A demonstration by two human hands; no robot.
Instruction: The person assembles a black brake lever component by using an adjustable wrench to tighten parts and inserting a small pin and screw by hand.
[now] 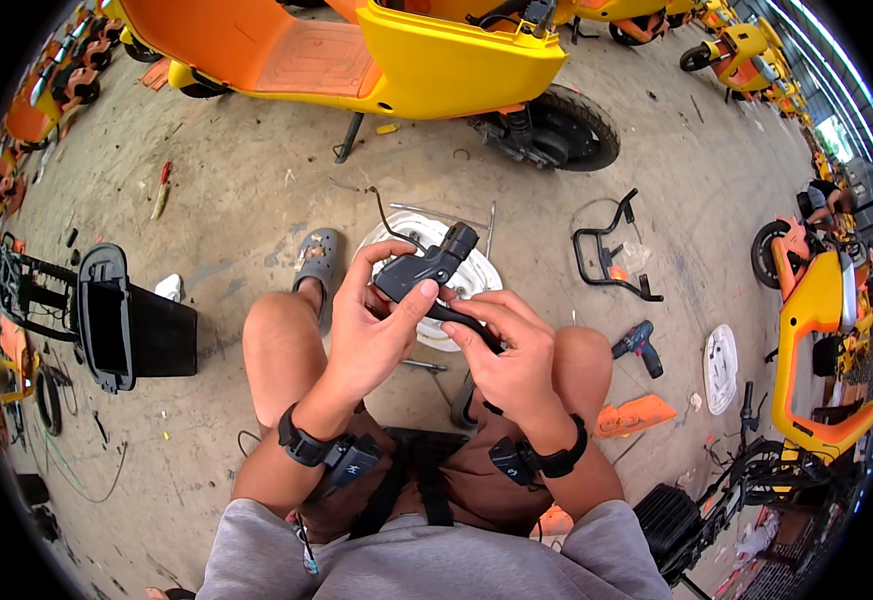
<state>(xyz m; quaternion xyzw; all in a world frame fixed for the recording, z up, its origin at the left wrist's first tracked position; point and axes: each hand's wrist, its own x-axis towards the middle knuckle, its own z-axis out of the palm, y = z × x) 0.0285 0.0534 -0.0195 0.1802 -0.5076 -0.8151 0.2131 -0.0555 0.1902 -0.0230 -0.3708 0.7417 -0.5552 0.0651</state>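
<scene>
Head view: the black lever part (404, 278) is right between both hands, above the white dish (484, 272). Left hand (376, 335) grips its chunky body; right hand (514, 355) pinches the curved arm (464, 319), which slants down-right, so that end's nearer the right.

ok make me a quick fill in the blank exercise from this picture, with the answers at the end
1. The left hand and right hand both hold a part coloured ____.
2. The cordless drill lies to the person's ____.
3. The large scooter along the top of the picture is orange and ____.
4. The clog on the person's left foot is coloured ____.

Missing words: black; right; yellow; grey
</scene>
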